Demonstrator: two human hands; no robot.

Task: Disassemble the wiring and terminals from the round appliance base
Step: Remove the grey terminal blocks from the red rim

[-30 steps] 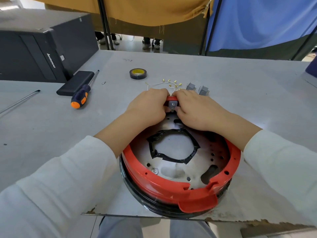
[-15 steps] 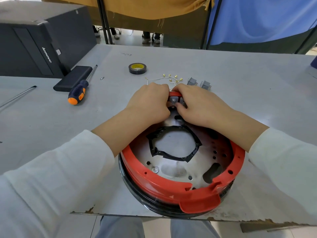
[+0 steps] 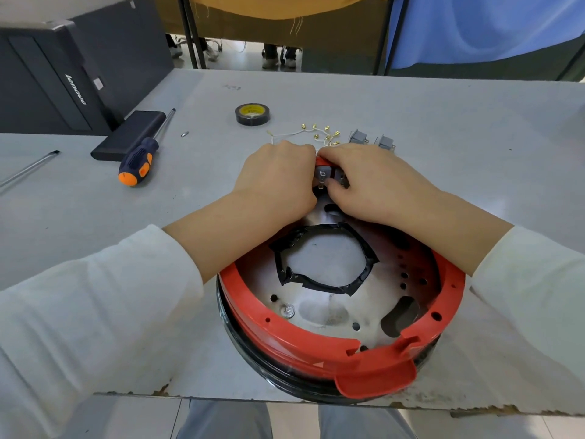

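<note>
The round appliance base (image 3: pixel 304 340), a red ring on a black rim around a metal plate with a black-taped centre hole, lies at the table's near edge. At its far rim sits a small grey switch (image 3: pixel 323 174) with metal terminals. My left hand (image 3: pixel 278 182) curls over the rim just left of the switch. My right hand (image 3: pixel 373 182) curls over it from the right, thumb pressing on the switch's terminals. Beyond the hands lie loose white wires with brass terminals (image 3: pixel 319 134) and two removed grey switches (image 3: pixel 372 141).
A roll of black tape (image 3: pixel 251 114) lies behind the wires. At the left are a blue-and-orange screwdriver (image 3: pixel 139 160), a flat black box (image 3: pixel 128 135), a small screw (image 3: pixel 184 134), a metal rod (image 3: pixel 30 167) and a black computer case (image 3: pixel 63 83).
Both hands stay at the far rim. My right thumb has shifted onto the switch's terminals, and a second grey part shows beside it. The view has moved slightly closer.
</note>
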